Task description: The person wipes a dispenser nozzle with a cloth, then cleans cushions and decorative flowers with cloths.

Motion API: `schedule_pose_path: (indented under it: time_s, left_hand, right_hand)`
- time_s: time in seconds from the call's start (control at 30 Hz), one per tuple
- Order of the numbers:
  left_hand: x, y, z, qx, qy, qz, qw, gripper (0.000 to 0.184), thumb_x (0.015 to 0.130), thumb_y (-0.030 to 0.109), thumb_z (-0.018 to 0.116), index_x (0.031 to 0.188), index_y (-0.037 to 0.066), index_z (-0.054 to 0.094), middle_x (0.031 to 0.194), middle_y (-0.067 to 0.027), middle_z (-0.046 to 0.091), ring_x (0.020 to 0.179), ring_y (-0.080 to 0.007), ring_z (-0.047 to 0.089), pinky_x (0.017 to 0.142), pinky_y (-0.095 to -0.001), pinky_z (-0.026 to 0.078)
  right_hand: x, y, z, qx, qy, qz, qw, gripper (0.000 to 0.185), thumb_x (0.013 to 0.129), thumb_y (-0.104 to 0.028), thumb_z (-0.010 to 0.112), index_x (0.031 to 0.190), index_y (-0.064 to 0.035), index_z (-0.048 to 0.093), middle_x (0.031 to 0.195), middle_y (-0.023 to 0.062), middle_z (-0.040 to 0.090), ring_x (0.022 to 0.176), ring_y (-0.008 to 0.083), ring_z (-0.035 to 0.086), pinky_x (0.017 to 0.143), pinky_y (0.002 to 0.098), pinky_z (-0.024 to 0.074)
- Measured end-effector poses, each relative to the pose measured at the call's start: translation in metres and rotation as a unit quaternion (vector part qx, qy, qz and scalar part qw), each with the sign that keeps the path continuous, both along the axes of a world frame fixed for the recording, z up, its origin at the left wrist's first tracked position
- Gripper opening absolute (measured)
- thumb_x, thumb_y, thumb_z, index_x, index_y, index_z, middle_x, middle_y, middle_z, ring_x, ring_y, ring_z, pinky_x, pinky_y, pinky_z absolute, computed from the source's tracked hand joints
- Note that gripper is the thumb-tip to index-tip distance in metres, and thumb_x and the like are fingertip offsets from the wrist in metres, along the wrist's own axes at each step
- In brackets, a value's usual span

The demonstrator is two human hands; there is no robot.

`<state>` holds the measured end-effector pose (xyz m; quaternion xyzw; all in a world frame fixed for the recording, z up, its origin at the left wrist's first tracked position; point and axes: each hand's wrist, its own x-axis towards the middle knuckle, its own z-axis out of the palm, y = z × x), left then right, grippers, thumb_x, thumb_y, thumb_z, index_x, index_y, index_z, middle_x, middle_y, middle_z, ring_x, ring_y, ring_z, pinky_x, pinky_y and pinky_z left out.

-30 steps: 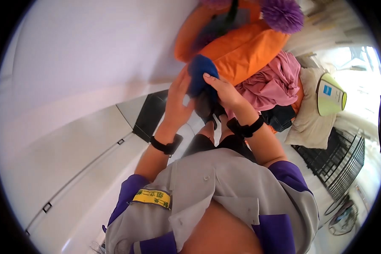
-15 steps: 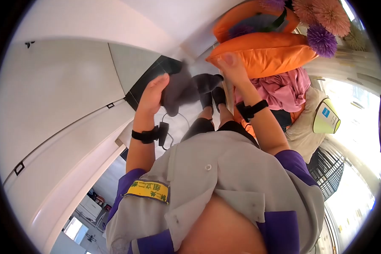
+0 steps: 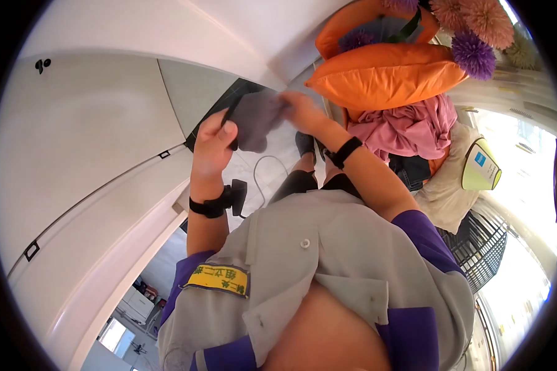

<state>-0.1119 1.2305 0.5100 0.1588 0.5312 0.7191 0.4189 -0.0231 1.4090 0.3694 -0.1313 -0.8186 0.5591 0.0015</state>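
My left hand (image 3: 213, 141) is closed on one side of a dark grey cloth item (image 3: 254, 123), with the thumb on top. The item looks soft and somewhat blurred, and a darker edge runs along its left side. On its right side my right hand (image 3: 303, 112) has its fingers pressed together on the cloth. Both hands hold it in front of me, above the floor and my feet. Each wrist wears a black band.
Orange cushions (image 3: 387, 75), a pink cloth (image 3: 408, 128) and a beige cushion (image 3: 449, 179) are piled at the right. Beyond them are a pale green lampshade (image 3: 481, 166), a black wire basket (image 3: 479, 247) and flowers (image 3: 473, 54). A white cabinet (image 3: 99, 117) stands at the left.
The blue item between my hands a second ago is out of view. My right hand has moved left from beside the orange cushion and taken hold of the grey cloth.
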Motion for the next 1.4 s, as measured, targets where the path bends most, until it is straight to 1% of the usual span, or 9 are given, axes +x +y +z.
schedule_pose_path:
  time_s: [0.13,0.27,0.4,0.73,0.8,0.97,1.13,1.2,1.4]
  left_hand:
    - [-0.017,-0.011,0.004,-0.295,0.312,-0.006,0.903,0.033,0.092,0.029,0.053,0.087,-0.003,0.057,0.069,0.0005,0.052,0.066,-0.0067,0.04,0.058,-0.0213,0.034]
    - [-0.034,-0.011,-0.037,-0.421,0.33,0.165,0.829,0.031,0.093,0.026,0.05,0.081,-0.002,0.054,0.059,-0.0081,0.05,0.058,-0.0166,0.043,0.056,-0.0305,0.038]
    - [-0.024,-0.001,-0.052,-0.459,0.549,-0.008,0.698,0.034,0.083,0.022,0.061,0.11,0.002,0.056,0.101,-0.0187,0.061,0.092,-0.0379,0.056,0.08,-0.0427,0.045]
    - [0.014,0.105,-0.055,-0.124,-0.102,-0.119,0.98,0.043,0.087,0.012,0.056,0.126,0.001,0.045,0.115,-0.0104,0.058,0.111,-0.0202,0.054,0.092,-0.0349,0.045]
    - [0.017,0.121,-0.046,-0.062,-0.168,-0.096,0.979,0.04,0.088,0.007,0.051,0.127,0.002,0.044,0.118,-0.0091,0.056,0.108,-0.0209,0.055,0.09,-0.0346,0.047]
    - [0.019,0.153,-0.057,0.036,-0.216,-0.168,0.961,0.037,0.087,0.006,0.047,0.124,0.0,0.046,0.119,-0.0104,0.054,0.109,-0.0198,0.054,0.091,-0.036,0.046]
    - [0.009,0.198,-0.132,-0.161,0.153,-0.127,0.967,0.038,0.085,0.013,0.054,0.121,0.001,0.05,0.125,-0.0145,0.051,0.113,-0.0233,0.052,0.092,-0.0367,0.044]
    - [0.019,0.21,-0.167,-0.171,0.536,-0.189,0.805,0.043,0.079,0.014,0.06,0.119,0.002,0.052,0.118,-0.0195,0.054,0.111,-0.0311,0.051,0.094,-0.0417,0.041]
    - [0.084,0.207,-0.125,-0.323,0.471,-0.37,0.733,0.046,0.076,0.019,0.062,0.119,0.005,0.053,0.117,-0.0201,0.052,0.101,-0.0392,0.051,0.091,-0.0452,0.04]
  right_hand:
    - [0.012,0.044,-0.01,-0.303,-0.139,-0.094,0.938,0.023,0.082,-0.012,0.056,0.104,-0.0056,0.061,0.087,0.0141,0.063,0.077,0.0253,0.062,0.068,0.0342,0.0484]
    - [0.018,0.065,0.067,-0.026,-0.096,-0.125,0.987,0.021,0.083,-0.014,0.058,0.101,-0.0046,0.063,0.08,0.0108,0.062,0.071,0.0173,0.06,0.063,0.0304,0.0475]
    - [0.016,0.054,0.109,-0.1,-0.013,-0.084,0.991,0.016,0.087,-0.014,0.058,0.096,-0.0028,0.063,0.078,0.0029,0.057,0.069,0.0081,0.051,0.061,0.0219,0.0419]
    - [0.022,0.077,0.106,-0.386,0.116,-0.213,0.89,0.028,0.089,-0.021,0.059,0.11,-0.004,0.051,0.094,-0.0001,0.058,0.084,0.0094,0.055,0.075,0.0218,0.0447]
    - [0.03,0.09,0.107,0.19,0.2,-0.132,0.952,0.057,0.076,-0.02,0.073,0.123,-0.0032,0.045,0.105,0.0098,0.056,0.098,0.0199,0.054,0.086,0.0296,0.0434]
    - [0.055,0.115,0.085,-0.145,0.044,-0.228,0.962,0.056,0.073,-0.009,0.071,0.123,-0.0029,0.048,0.113,0.0128,0.056,0.102,0.0219,0.056,0.09,0.0327,0.0431]
    - [0.068,0.204,0.08,0.051,0.091,-0.361,0.927,0.033,0.075,-0.01,0.071,0.105,-0.002,0.06,0.105,0.0118,0.059,0.097,0.0245,0.057,0.086,0.0322,0.0437]
    - [0.055,0.215,0.084,0.244,0.151,-0.271,0.919,0.029,0.071,-0.012,0.071,0.096,-0.0006,0.062,0.109,0.014,0.057,0.101,0.0294,0.054,0.087,0.0372,0.0435]
    - [0.036,0.166,0.009,0.415,0.017,0.111,0.903,0.025,0.066,-0.011,0.059,0.091,-0.0117,0.062,0.117,0.0041,0.056,0.115,0.0268,0.047,0.094,0.042,0.0391]
